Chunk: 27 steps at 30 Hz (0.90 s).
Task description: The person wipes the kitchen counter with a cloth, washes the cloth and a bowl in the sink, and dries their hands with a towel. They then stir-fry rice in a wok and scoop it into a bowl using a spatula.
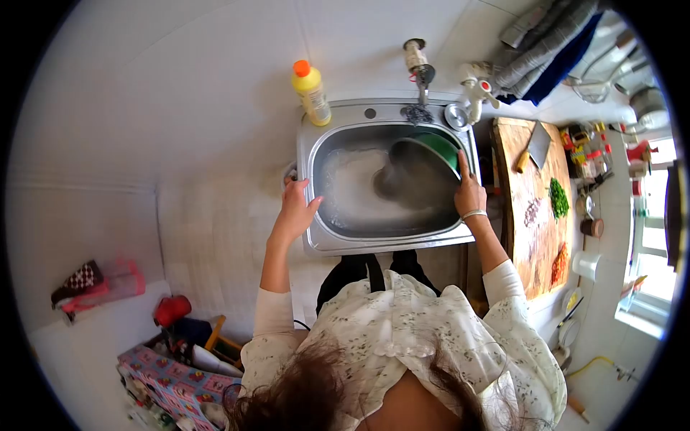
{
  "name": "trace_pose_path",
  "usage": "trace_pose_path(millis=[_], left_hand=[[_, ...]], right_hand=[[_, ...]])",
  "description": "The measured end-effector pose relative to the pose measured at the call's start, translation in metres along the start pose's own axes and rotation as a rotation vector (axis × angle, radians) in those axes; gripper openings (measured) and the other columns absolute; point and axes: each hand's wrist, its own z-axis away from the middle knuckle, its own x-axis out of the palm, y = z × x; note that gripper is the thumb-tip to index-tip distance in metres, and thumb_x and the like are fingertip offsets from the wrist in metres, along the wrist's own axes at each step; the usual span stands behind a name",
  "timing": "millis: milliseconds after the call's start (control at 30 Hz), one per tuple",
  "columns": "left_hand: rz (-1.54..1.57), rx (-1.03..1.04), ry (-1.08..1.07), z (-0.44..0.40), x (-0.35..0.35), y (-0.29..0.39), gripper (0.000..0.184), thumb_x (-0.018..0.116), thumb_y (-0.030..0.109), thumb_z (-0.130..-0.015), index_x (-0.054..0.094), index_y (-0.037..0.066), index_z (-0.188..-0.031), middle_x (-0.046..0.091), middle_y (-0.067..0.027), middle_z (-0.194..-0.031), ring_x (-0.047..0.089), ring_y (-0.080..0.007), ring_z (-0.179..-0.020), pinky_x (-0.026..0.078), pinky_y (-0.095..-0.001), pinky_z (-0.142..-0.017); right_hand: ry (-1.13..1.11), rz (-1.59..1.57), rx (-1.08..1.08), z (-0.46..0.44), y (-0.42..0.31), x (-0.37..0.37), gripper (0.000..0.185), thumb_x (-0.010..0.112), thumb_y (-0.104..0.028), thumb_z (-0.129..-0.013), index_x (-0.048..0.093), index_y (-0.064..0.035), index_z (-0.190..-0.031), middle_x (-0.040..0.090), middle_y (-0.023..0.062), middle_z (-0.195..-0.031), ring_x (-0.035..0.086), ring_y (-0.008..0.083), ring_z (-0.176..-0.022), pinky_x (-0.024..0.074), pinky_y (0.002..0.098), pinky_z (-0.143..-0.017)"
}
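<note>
On the steel sink (pixel 338 242) I see a yellow bottle (pixel 313 97) at ten o'clock and a dark scourer (pixel 417 113) at one. Inside, a green bowl (pixel 435 149) sits tilted at two.

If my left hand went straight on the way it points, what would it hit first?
Most likely the yellow bottle at the far left corner of the sink, roughly ahead of your left hand, though depth is unclear.

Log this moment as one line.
left hand: on sink edge | right hand: holding green vessel | vessel: tilted in sink | sink: water inside
</note>
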Motion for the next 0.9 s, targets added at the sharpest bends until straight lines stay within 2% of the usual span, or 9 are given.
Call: trace_pose_path(millis=[33,100,133,233,267,400,567,767,900], left_hand=[[-0.001,0.009,-0.011,-0.003,0.002,0.000,0.055,0.062,0.022,-0.084,0.037,-0.006,-0.124,0.042,-0.0236,-0.126,0.038,-0.0353,-0.120,0.030,-0.0402,-0.102],[-0.008,0.023,-0.026,-0.006,0.005,0.001,0.056,0.063,0.022,-0.084,0.038,-0.007,-0.124,0.041,-0.0237,-0.126,0.038,-0.0351,-0.121,0.030,-0.0399,-0.102],[-0.013,0.028,-0.029,-0.007,0.007,0.002,0.056,0.063,0.022,-0.083,0.038,-0.007,-0.124,0.041,-0.0238,-0.127,0.038,-0.0351,-0.121,0.030,-0.0398,-0.102],[-0.008,0.067,0.009,-0.013,0.012,0.008,0.054,0.064,0.020,-0.082,0.041,-0.008,-0.122,0.045,-0.0244,-0.121,0.040,-0.0363,-0.118,0.031,-0.0407,-0.101],[-0.003,0.082,0.028,-0.014,0.014,0.010,0.054,0.065,0.019,-0.081,0.042,-0.009,-0.121,0.047,-0.0247,-0.119,0.040,-0.0369,-0.117,0.032,-0.0412,-0.100],[-0.070,0.104,-0.010,-0.023,0.015,0.009,0.055,0.065,0.021,-0.082,0.041,-0.007,-0.123,0.045,-0.0242,-0.123,0.041,-0.0357,-0.119,0.032,-0.0397,-0.101],[-0.174,0.132,0.002,-0.029,0.019,0.017,0.055,0.065,0.019,-0.081,0.042,-0.008,-0.123,0.046,-0.0248,-0.122,0.043,-0.0365,-0.117,0.033,-0.0397,-0.100],[-0.137,0.104,-0.106,-0.030,0.017,0.035,0.055,0.064,0.020,-0.081,0.043,-0.009,-0.122,0.046,-0.0242,-0.123,0.042,-0.0369,-0.117,0.034,-0.0387,-0.100],[-0.104,0.138,-0.032,-0.029,0.028,0.033,0.050,0.066,0.016,-0.079,0.047,-0.008,-0.118,0.049,-0.0256,-0.118,0.046,-0.0399,-0.111,0.038,-0.0424,-0.095]], right_hand=[[-0.049,0.003,0.000,0.002,-0.001,-0.009,0.090,0.049,0.006,-0.074,0.012,-0.0368,-0.143,0.055,0.0238,-0.102,0.061,0.0392,-0.070,0.0504,0.0456,-0.060],[0.070,0.012,-0.095,0.009,0.000,-0.019,0.090,0.050,0.007,-0.071,0.016,-0.0365,-0.143,0.050,0.0242,-0.115,0.062,0.0380,-0.071,0.0513,0.0431,-0.060],[0.086,0.025,-0.100,0.013,0.001,-0.024,0.097,0.052,0.011,-0.063,0.019,-0.0332,-0.143,0.044,0.0217,-0.131,0.063,0.0370,-0.075,0.0516,0.0434,-0.062],[0.229,-0.055,-0.198,0.025,0.009,-0.033,0.098,0.055,0.013,-0.059,0.025,-0.0303,-0.142,0.043,0.0206,-0.133,0.062,0.0366,-0.083,0.0521,0.0419,-0.065],[0.237,-0.044,-0.190,0.029,0.009,-0.037,0.096,0.059,0.013,-0.056,0.031,-0.0256,-0.140,0.042,0.0187,-0.134,0.061,0.0358,-0.089,0.0523,0.0404,-0.068],[0.391,-0.121,-0.313,0.039,0.013,-0.044,0.090,0.064,0.009,-0.055,0.039,-0.0232,-0.136,0.038,0.0190,-0.137,0.061,0.0314,-0.093,0.0521,0.0361,-0.071],[0.500,-0.177,-0.354,0.038,0.009,-0.050,0.086,0.066,0.007,-0.056,0.041,-0.0198,-0.134,0.039,0.0184,-0.136,0.061,0.0319,-0.092,0.0521,0.0358,-0.070],[0.524,-0.197,-0.365,0.031,0.009,-0.048,0.086,0.066,0.009,-0.054,0.042,-0.0182,-0.133,0.042,0.0169,-0.135,0.062,0.0319,-0.089,0.0520,0.0359,-0.069],[0.511,-0.223,-0.380,0.031,0.006,-0.048,0.087,0.066,0.009,-0.054,0.042,-0.0186,-0.133,0.042,0.0167,-0.135,0.062,0.0317,-0.089,0.0521,0.0359,-0.069]])
